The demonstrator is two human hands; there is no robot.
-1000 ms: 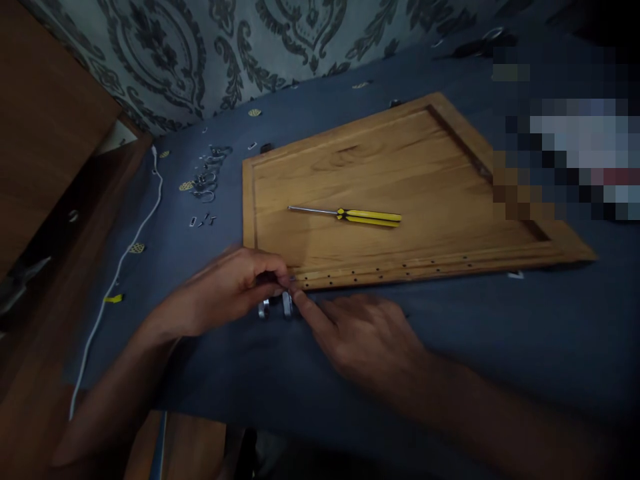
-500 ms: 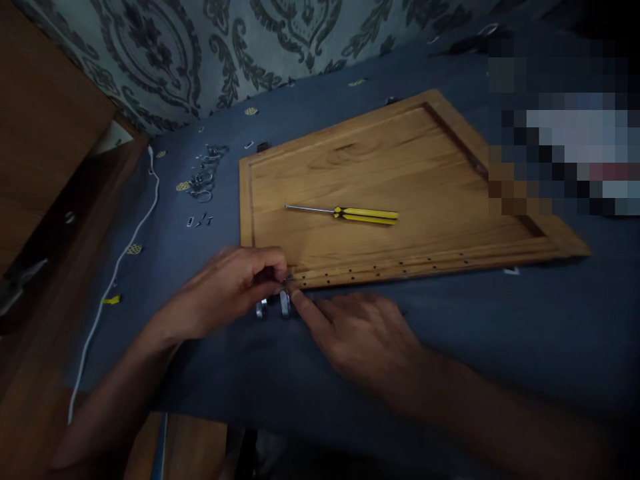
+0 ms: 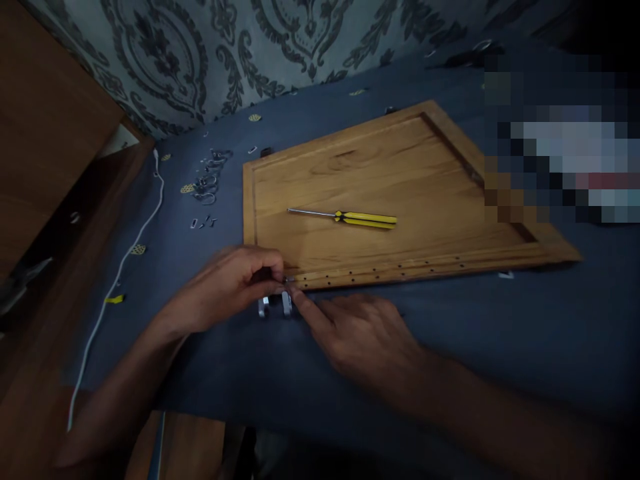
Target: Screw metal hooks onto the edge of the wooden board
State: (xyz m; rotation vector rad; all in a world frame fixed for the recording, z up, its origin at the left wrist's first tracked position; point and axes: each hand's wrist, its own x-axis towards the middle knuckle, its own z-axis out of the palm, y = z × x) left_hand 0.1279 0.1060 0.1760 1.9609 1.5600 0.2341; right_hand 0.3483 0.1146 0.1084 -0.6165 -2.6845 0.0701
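Note:
A wooden panel point(image 3: 400, 180) lies flat on a blue cloth, with a row of small holes along its near edge. At its near left corner my left hand point(image 3: 233, 283) pinches a small metal piece against the edge; the piece is too small to name. My right hand point(image 3: 360, 333) rests beside it, its index finger stretched out and touching the same spot, the other fingers loosely spread. A shiny metal hook fitting point(image 3: 274, 305) lies on the cloth just under both hands. A yellow and black screwdriver point(image 3: 350, 217) lies on the panel, untouched.
A heap of metal hooks and small screws point(image 3: 206, 183) sits left of the panel. A white cable point(image 3: 131, 247) runs along the cloth's left side beside a wooden furniture edge point(image 3: 30, 313). Patterned wallpaper rises behind. A blurred-out area covers the right.
Both hands have stayed at the panel's near left corner; only the camera view has shifted slightly.

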